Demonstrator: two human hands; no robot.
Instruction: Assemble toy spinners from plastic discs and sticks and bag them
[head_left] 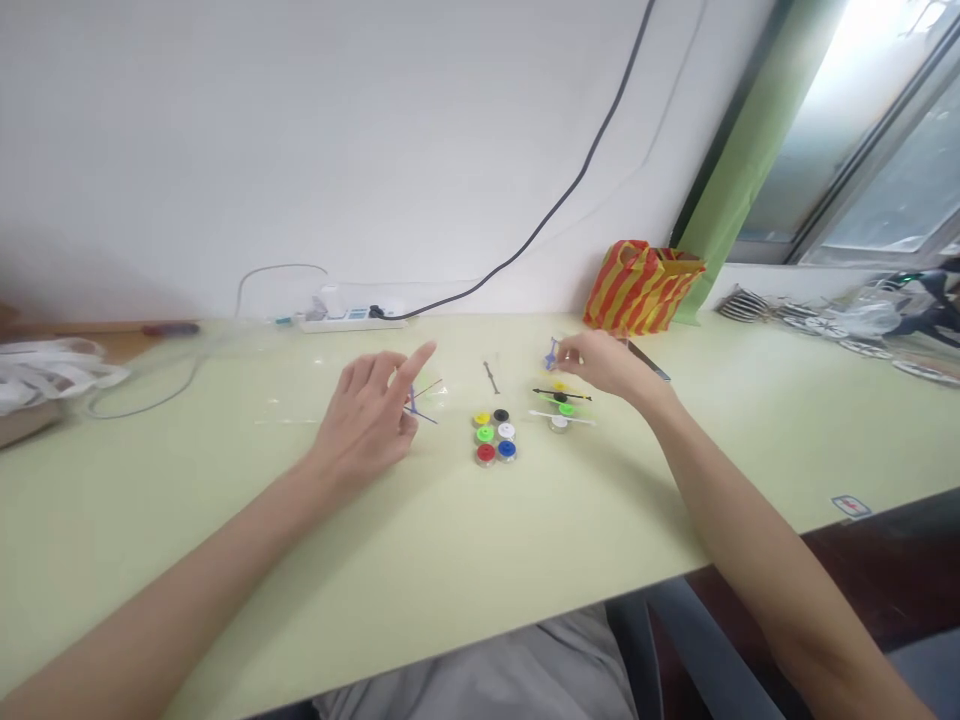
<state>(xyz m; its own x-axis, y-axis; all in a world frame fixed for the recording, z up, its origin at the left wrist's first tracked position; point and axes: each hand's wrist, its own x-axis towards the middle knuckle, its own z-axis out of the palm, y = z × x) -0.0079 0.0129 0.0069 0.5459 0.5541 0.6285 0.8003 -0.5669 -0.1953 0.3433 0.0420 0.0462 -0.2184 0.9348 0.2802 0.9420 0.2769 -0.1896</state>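
Your right hand pinches a small blue plastic piece, one o'clock from six round multicoloured discs. Your left hand, index finger outstretched, sits by a thin blue plastic strip, ten o'clock; cannot tell if gripped.

1. Red-and-yellow striped plastic bag, standing at the back of the pale green tabletop.
2. White rectangular power strip, at the foot of the plain white wall.
3. Thick black cable, rising from the strip.
4. Grey-framed glass window, far right.
5. Small rectangular blue-bordered sticker, near the front edge.
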